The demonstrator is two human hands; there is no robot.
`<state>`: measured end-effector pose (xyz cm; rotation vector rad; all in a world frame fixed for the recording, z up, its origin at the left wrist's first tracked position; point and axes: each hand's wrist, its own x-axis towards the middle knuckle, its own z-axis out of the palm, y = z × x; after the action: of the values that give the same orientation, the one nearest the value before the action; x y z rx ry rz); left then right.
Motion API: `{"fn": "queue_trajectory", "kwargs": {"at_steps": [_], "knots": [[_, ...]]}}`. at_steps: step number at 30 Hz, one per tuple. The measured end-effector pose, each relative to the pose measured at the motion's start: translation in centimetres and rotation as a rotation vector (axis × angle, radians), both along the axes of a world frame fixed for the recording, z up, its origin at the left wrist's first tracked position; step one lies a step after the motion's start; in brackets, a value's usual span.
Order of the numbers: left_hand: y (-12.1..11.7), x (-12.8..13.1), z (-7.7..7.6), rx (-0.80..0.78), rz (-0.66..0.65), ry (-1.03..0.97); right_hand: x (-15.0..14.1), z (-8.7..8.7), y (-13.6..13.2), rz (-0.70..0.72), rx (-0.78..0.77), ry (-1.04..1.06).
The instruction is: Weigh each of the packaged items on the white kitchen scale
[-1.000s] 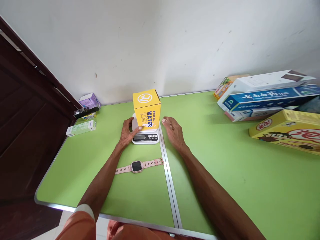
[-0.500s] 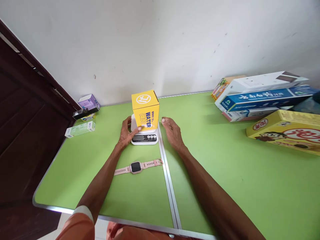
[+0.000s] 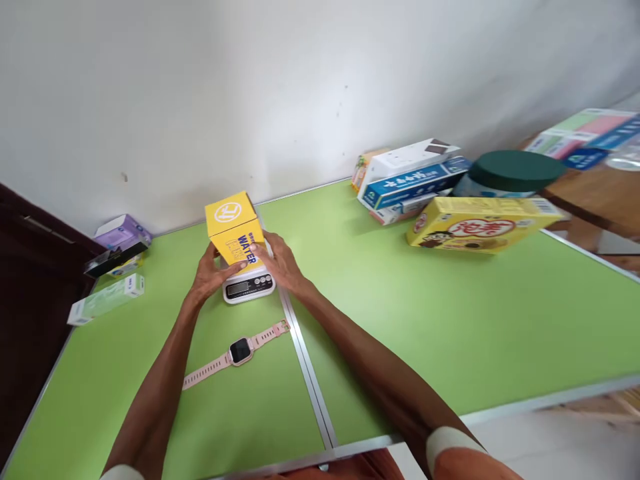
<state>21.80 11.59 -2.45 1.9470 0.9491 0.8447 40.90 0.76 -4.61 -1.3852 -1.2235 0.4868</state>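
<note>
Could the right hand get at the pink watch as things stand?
Probably yes: the pink watch lies on the near side of the scale, its right strap uncovered, though the right hand would first have to come off the yellow box.

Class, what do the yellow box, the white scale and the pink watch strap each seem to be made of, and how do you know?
Yellow box: likely cardboard with a smooth printed finish; it has crisp folded edges.
White scale: probably hard plastic, smooth, judging by its rounded, moulded-looking corners.
Pink watch strap: perhaps silicone or soft plastic, matte, with a row of holes.
</note>
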Motion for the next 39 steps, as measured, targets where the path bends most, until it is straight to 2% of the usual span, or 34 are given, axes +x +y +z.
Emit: {"fn": "queue_trajectory", "kwargs": {"at_steps": [4,8,11,16,21,25,29,33,39], "knots": [[-0.4,0.2,1.5,0.028,0.047,0.09,0.2,1.3,-0.8,0.016,0.014,-0.018],[-1.9,1.5,2.5,0.052,0.009,0.049,1.6,2.9,-3.0,0.02,0.057,-0.027],[-3.7,3.8,3.1,0.058,-0.061,-0.007,3.7,4.0,-5.4,-0.035,0.098,-0.036],[-7.8,10.0,3.3,0.057,-0.239,-0.107,7.8,4.7,-10.9,-0.226,0.124,-0.053],[-12.5,16.2,1.1,0.014,-0.397,-0.139,10.9,3.4,-18.6,-0.41,0.049,-0.018],[-16.8,20.9,-1.7,-0.058,-0.523,-0.156,13.4,1.3,-24.8,-0.56,-0.014,0.038],[-21.0,25.9,-4.4,-0.137,-0.62,-0.172,16.3,-0.8,-29.6,-0.717,-0.068,0.073],[-23.9,29.8,-5.9,-0.144,-0.641,-0.114,18.5,-2.1,-32.7,-0.824,-0.125,0.07],[-25.0,32.5,-5.8,-0.11,-0.678,-0.01,21.2,-3.4,-33.9,-0.913,-0.158,0.056]]}}
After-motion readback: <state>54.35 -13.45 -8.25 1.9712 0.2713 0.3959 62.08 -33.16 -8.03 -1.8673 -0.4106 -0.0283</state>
